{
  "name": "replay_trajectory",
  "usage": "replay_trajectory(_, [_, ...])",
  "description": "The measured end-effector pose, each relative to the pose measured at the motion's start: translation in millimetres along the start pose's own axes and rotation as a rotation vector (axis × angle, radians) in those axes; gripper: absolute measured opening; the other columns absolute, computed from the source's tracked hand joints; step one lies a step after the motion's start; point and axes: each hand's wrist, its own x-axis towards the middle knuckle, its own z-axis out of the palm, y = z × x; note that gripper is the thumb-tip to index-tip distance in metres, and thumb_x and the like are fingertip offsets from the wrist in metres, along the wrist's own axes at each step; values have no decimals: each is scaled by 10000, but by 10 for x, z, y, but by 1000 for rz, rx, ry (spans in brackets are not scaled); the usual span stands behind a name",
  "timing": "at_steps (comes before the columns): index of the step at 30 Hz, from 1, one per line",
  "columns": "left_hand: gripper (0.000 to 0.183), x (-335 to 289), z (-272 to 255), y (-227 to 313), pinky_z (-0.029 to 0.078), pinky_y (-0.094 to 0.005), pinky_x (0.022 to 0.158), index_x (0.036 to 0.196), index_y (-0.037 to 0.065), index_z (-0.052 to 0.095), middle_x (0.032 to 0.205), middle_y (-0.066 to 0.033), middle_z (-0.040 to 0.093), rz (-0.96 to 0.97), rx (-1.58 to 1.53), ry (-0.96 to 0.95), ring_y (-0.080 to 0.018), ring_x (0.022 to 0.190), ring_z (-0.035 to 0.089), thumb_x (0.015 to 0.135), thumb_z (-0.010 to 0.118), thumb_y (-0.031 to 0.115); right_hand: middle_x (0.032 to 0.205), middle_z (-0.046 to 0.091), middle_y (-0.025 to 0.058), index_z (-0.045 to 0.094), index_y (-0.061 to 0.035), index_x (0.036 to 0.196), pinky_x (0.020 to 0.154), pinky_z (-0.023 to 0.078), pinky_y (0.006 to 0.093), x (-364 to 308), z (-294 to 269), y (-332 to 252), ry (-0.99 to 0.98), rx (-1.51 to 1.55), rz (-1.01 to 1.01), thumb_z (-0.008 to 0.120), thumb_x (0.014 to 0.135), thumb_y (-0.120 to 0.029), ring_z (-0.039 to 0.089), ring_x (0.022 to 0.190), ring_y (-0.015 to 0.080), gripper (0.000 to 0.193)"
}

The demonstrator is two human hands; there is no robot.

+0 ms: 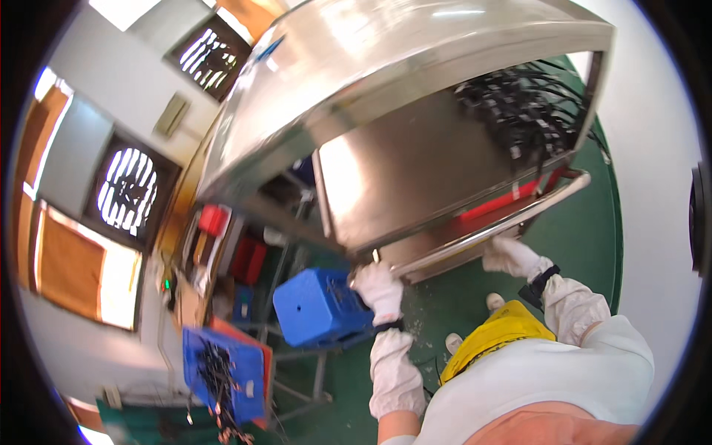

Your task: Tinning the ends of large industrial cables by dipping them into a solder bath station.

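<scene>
A large stainless-steel cart (415, 67) fills the upper middle, its open side showing a pile of dark metal parts (534, 104). Along its near edge runs a steel handle bar (504, 222). My left hand (380, 291), in a white glove, grips the bar's left end next to a blue plastic crate (315, 308). At the bar's right part my right hand (512, 257), also gloved in white, is closed around it. White sleeves and a yellow apron (497, 337) show below.
A second blue crate (226, 374) with dark parts sits lower left on an orange tray. Red bins (248, 259) stand on metal racks behind. Green floor (586, 245) lies under the cart; windows line the left wall.
</scene>
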Motion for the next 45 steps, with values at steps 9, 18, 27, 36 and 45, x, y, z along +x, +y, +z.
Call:
replay_trajectory(9, [167,-180,-62,-109,440,-399,782,814,45,659,874,-164,611,-555,232,3,-345,849,555,671,573,60,881,609,93,535,9,1069,671,524,291,-1199,-1669,-744,530,-449,62,574,861,-291,618,749,179,367])
replay_trajectory(18, [559,-297,211,1307,500,-447,774,1307,145,452,1111,-222,580,-926,558,-722,-333,1004,593,797,565,343,849,582,56,502,-32,1060,631,494,276,-2288,-3352,-1891,923,-216,-310,537,879,-257,584,706,145,291])
replay_trajectory(27, [395,-754,1110,3847,398,-340,970,1141,115,620,1202,-111,583,-29,118,-1788,-249,1147,519,847,533,365,885,579,67,508,-14,1086,706,499,299,-2148,-3916,-2757,771,-215,-251,540,894,-247,588,769,152,304])
replay_trajectory(36, [487,-295,1747,5501,438,-362,909,1111,132,635,1154,-120,608,-28,-523,-1728,-278,1090,562,779,579,484,759,612,116,558,26,1086,550,496,313,-2806,-6024,-3409,931,-646,237,569,855,-230,594,631,176,346])
replay_trajectory(45, [423,-446,2101,6354,444,-357,894,1095,140,646,1128,-118,619,-163,-506,-1814,-272,1070,572,785,576,420,749,623,105,570,-16,1110,491,476,332,-649,-3161,-5152,570,-1439,574,495,852,-240,571,547,206,350])
